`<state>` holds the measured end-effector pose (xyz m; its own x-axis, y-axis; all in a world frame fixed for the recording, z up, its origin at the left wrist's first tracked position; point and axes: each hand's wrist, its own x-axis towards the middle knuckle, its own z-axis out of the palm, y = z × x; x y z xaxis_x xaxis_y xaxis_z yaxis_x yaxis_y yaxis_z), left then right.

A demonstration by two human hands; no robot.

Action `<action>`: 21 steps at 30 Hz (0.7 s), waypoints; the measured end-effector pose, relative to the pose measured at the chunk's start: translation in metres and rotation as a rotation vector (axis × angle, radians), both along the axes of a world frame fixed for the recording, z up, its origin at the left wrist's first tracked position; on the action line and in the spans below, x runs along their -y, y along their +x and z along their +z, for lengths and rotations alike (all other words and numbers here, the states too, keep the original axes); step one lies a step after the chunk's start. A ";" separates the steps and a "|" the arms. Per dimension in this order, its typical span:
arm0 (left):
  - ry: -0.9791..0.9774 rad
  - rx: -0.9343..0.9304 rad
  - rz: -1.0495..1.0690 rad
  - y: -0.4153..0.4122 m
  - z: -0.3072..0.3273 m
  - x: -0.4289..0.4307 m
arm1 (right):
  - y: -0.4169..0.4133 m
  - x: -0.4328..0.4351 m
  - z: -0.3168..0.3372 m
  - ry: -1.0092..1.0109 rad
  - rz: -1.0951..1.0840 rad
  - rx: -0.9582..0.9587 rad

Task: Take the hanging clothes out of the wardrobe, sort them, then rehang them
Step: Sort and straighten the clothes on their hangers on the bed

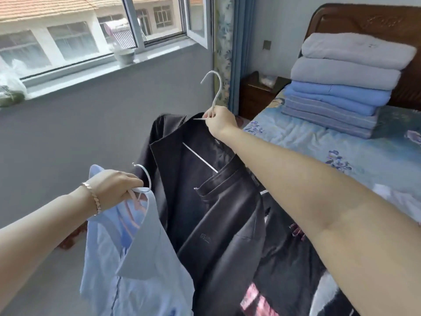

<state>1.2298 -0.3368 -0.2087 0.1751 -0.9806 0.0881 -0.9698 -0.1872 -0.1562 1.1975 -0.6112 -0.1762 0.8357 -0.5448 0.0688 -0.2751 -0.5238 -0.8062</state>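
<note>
My right hand (219, 120) grips the neck of a white hanger (215, 87) and holds it up at the centre. A dark jacket (205, 190) hangs from it, with more dark clothes on hangers bunched behind it. My left hand (114, 187), a bracelet on its wrist, grips the hook of another white hanger (144, 179) at the lower left. That hanger carries a light blue shirt (129, 258), which hangs beside the jacket. The wardrobe is out of view.
A bed (341, 156) with a blue floral sheet lies to the right, with a stack of folded blankets (341, 83) by the dark wooden headboard. A nightstand (257, 94) and blue curtain (237, 53) stand at the corner. A windowsill (102, 71) with a bowl (124, 55) runs along the left wall.
</note>
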 end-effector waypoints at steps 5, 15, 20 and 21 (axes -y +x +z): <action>0.019 -0.248 0.008 0.090 -0.082 0.083 | 0.089 0.096 -0.107 0.054 -0.001 -0.151; 0.102 -0.364 -0.010 0.178 -0.207 0.228 | 0.180 0.259 -0.275 0.185 -0.072 -0.208; 0.073 -0.375 -0.019 0.203 -0.227 0.279 | 0.213 0.309 -0.311 0.063 -0.108 -0.367; 0.082 -0.361 -0.017 0.205 -0.230 0.287 | 0.211 0.312 -0.321 -0.009 -0.118 -0.513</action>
<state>1.4346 -0.6238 -0.4382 0.1638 -0.9850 -0.0551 -0.9682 -0.1712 0.1826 1.4086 -0.9232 -0.4970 0.6965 -0.6382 -0.3281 -0.6905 -0.4717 -0.5484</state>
